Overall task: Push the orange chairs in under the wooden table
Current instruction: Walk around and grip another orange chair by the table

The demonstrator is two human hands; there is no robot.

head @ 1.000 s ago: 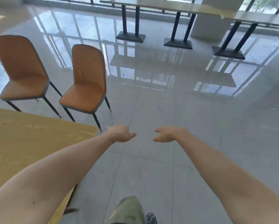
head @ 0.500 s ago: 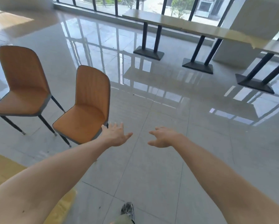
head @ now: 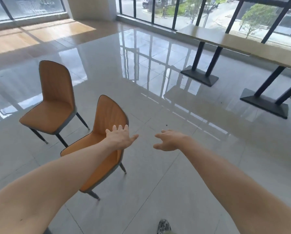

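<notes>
Two orange chairs with dark legs stand on the tiled floor. The nearer chair (head: 107,115) is at centre left, its seat partly hidden by my left forearm. The farther chair (head: 54,98) stands behind it to the left. My left hand (head: 122,136) is open, fingers spread, in front of the right edge of the nearer chair's backrest; contact cannot be told. My right hand (head: 170,141) is open, fingers loosely curled, over bare floor to the right of that chair. The wooden table for the chairs is out of view.
A long high counter (head: 242,43) on black pedestal legs with flat bases (head: 199,77) runs along the windows at the right. A white pillar (head: 90,7) stands at the back. My shoe (head: 164,226) shows at the bottom edge. Glossy floor tiles (head: 158,183) surround the chairs.
The view has swung left and forward; the wooden table has dropped out of sight. The chairs appear closer, and my left hand has reached the nearer chair's backrest edge.
</notes>
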